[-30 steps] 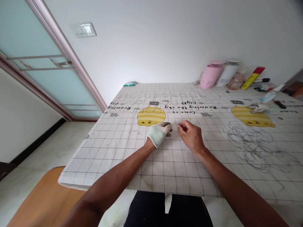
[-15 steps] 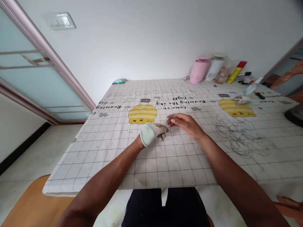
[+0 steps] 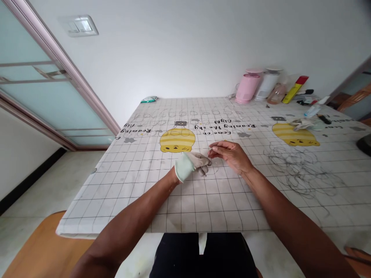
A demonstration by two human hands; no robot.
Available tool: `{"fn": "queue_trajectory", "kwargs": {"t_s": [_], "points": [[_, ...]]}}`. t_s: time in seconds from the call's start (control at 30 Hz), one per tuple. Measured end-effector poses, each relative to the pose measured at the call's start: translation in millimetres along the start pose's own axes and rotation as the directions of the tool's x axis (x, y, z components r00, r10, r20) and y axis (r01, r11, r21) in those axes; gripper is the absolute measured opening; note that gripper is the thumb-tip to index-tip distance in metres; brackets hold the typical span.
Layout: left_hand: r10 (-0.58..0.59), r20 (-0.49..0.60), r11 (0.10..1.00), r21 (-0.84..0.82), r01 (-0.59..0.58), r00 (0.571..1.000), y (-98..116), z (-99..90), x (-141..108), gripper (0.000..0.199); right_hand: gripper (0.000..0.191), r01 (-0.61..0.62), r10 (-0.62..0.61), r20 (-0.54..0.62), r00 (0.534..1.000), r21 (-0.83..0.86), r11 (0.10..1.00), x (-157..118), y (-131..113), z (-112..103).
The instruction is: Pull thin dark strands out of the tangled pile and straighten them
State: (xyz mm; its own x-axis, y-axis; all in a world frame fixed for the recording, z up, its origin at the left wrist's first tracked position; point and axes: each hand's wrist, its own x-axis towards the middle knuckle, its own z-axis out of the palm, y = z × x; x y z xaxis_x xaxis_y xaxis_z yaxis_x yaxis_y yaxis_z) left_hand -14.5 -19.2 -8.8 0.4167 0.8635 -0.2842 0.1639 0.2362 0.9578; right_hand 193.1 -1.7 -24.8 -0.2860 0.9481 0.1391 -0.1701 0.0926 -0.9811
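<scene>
My left hand (image 3: 199, 163), in a white glove with a pale green cuff, is closed in a pinch above the grid-patterned tablecloth (image 3: 139, 193). A thin wire-like strand (image 3: 216, 168) curves out beside its fingertips. My right hand (image 3: 232, 154) is bare, its thumb and fingers drawn together just right of the glove's fingertips. Whatever lies between its fingertips is too fine to make out. To the right spreads a loose tangle of thin dark strands (image 3: 295, 166). Rows of thin loops (image 3: 179, 113) lie along the back of the cloth.
Along the wall stand a pink cylindrical device (image 3: 247, 88), a white one (image 3: 266, 85), a bottle (image 3: 276, 94) and a yellow-and-red box (image 3: 295, 89). A crumpled glove (image 3: 304, 123) and a clear bottle (image 3: 316, 107) lie at right. A green packet (image 3: 149, 99) sits at the back left corner.
The view has shifted slightly, so everything appears a little further right. Both hands stay close together, and the right fingertips have drawn closer to each other.
</scene>
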Motion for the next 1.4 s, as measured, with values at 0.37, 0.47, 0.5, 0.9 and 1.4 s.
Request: {"fn": "queue_trajectory", "kwargs": {"t_s": [0.37, 0.47, 0.5, 0.9, 1.4], "points": [[0.06, -0.316, 0.99, -0.101, -0.097, 0.947, -15, -11.5, 21, 0.016, 0.04, -0.051, 0.077, 0.046, 0.996, -0.409, 0.911, -8, -4, 9], [0.05, -0.311, 0.994, -0.08, -0.078, 0.949, -15, -10.3, 21, 0.015, 0.04, -0.054, 0.065, 0.01, 0.998, -0.444, 0.894, -7, 0, 12], [0.049, -0.304, 0.994, -0.078, -0.076, 0.951, -16, -9.9, 20, 0.017, 0.04, -0.055, 0.058, -0.006, 0.998, -0.457, 0.888, -7, 1, 12], [0.06, -0.34, 0.986, -0.127, -0.109, 0.939, -10, -14.9, 9, 0.048, 0.039, 0.009, -0.029, -0.044, 0.999, -0.394, 0.919, -2, 7, -3], [0.21, -0.318, 0.898, 0.436, -0.054, 0.925, -18, -5.4, 17, 0.035, 0.032, -0.163, 0.067, -0.248, 0.966, -0.391, 0.906, 47, -25, -126]]}}
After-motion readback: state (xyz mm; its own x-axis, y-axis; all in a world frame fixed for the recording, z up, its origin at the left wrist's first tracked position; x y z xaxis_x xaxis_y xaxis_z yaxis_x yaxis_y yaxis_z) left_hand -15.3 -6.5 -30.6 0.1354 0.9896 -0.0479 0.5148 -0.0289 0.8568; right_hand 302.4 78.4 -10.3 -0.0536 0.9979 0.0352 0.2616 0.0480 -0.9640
